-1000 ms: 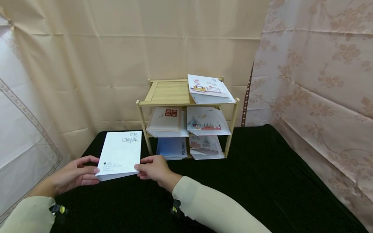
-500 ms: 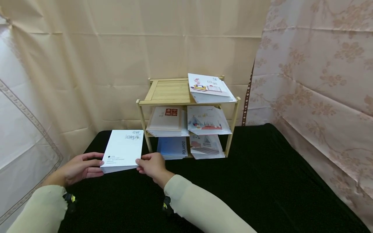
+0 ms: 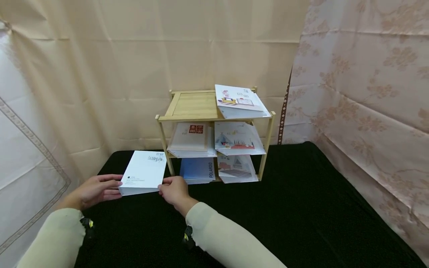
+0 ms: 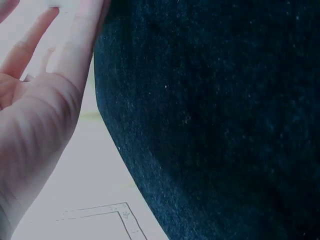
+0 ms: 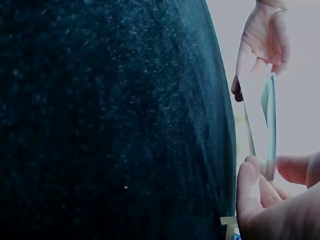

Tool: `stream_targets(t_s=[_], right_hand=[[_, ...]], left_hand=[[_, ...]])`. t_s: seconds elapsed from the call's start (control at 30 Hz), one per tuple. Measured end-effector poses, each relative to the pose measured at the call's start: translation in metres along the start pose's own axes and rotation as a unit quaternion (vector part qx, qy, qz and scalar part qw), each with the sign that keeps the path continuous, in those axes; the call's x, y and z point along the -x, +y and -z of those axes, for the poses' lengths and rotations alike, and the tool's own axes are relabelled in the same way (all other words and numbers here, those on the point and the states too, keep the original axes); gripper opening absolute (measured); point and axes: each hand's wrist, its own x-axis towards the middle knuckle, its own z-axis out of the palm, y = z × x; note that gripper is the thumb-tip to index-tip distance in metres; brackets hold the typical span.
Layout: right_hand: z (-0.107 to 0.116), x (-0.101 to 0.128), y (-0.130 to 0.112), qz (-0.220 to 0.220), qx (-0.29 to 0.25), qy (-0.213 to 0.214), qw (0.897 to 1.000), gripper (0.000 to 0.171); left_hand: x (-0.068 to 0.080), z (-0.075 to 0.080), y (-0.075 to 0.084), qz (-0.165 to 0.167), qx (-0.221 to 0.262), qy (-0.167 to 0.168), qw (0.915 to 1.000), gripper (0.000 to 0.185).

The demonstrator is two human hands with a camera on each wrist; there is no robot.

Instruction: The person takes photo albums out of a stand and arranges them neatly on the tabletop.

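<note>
While both hands hold it from either side, the white booklet (image 3: 144, 173) sits low over the black tablecloth (image 3: 301, 208), at the table's left rear, just left of the wooden shelf (image 3: 194, 106). Left hand (image 3: 95, 190) has fingers stretched along the booklet's left edge, thumb on top; the left wrist view shows straight fingers (image 4: 75, 45). Right hand (image 3: 174, 190) pinches the near right corner, thumb and fingers curled on it, seen also in the right wrist view (image 5: 260, 200) where the booklet (image 5: 260, 120) shows edge-on. Booklet lies near flat, front edge toward the person, printed characters at its far end. Shelf has three levels: a cards stack (image 3: 239, 102) on top right, a red-stamped pile (image 3: 191, 139) middle left, a blue pile (image 3: 197, 170) bottom left. Beige curtains (image 3: 134, 56) hang behind.
</note>
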Motion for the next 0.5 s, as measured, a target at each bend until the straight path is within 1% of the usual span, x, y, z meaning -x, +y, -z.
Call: stream_targets(t_s=[0.07,0.13,0.27,0.5], right_hand=[[0.0,-0.0006,0.0016,-0.003,0.014,0.004,1.0,0.019],[0.0006,-0.0014,0.003,-0.007,0.024,0.005,1.0,0.016],[0.0015,-0.0041,0.0044,-0.01,0.032,0.011,0.999,0.015],[-0.0024,-0.0052,0.0069,-0.008,0.027,0.022,0.999,0.016]], left_hand=[[-0.0023,-0.001,-0.0011,-0.001,-0.008,0.002,1.0,0.048],[-0.0044,-0.0019,-0.0018,-0.001,-0.013,0.006,0.9999,0.053],[-0.0064,-0.0035,-0.0016,-0.003,-0.013,0.012,0.9998,0.055],[-0.0052,-0.0046,-0.0026,-0.003,-0.017,0.014,0.9998,0.061]])
